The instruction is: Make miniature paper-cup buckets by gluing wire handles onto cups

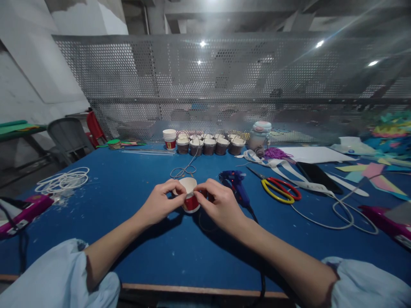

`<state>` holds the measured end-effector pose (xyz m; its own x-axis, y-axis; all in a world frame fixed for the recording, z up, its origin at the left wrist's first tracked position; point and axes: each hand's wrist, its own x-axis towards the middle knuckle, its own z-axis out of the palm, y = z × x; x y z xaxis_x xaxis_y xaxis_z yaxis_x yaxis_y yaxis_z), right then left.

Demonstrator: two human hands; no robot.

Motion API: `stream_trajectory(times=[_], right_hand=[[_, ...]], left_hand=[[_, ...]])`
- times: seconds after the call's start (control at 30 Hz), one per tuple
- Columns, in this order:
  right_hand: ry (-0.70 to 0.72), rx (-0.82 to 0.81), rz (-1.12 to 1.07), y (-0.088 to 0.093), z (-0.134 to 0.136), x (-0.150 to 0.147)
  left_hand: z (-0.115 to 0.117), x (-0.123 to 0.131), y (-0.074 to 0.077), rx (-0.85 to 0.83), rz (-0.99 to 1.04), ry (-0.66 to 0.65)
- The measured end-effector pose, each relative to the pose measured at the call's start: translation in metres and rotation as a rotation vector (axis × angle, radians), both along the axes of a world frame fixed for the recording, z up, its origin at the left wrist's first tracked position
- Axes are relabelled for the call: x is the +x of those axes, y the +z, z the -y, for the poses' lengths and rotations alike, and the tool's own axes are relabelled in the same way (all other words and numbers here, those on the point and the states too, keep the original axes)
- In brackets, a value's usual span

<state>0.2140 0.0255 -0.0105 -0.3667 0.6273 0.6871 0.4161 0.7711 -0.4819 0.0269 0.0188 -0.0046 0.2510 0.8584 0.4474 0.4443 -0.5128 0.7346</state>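
Observation:
A small red and white paper cup (191, 204) stands on the blue table in front of me. My left hand (166, 197) pinches at the left side of its rim, thumb and fingertips together. On the other side, my right hand (218, 200) closes thumb against forefinger near the front right of the rim. Whether a thin strip or cord lies between the fingertips is too small to tell. Just right of my right hand lies a blue hot glue gun (236, 185), its black cable running down over the table's front edge.
Behind stand a stack of paper cups (169, 139) and several dark cups with cord handles (209, 146). Scissors (281, 190), white ribbon (302, 182), a phone (317, 177) and coloured paper (372, 173) lie rightward. White cord (66, 179) is coiled at left. A perforated metal screen (199, 81) rises behind.

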Motion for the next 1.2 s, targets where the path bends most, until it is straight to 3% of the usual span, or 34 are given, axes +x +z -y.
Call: stream_trajectory(times=[0.67,1.03,1.2], right_hand=[[-0.049,0.013,0.027,-0.0054,-0.0009,0.0004],[-0.037,0.008,0.037,-0.0044,0.0033,-0.0021],[-0.051,-0.015,0.024,-0.0046,0.001,-0.0017]], left_hand=[[0.0047,0.0012,0.0035,-0.044,-0.046,-0.017],[0.0037,0.0031,-0.0007,0.029,-0.035,-0.008],[0.0025,-0.0001,0.0017,-0.028,-0.019,-0.039]])
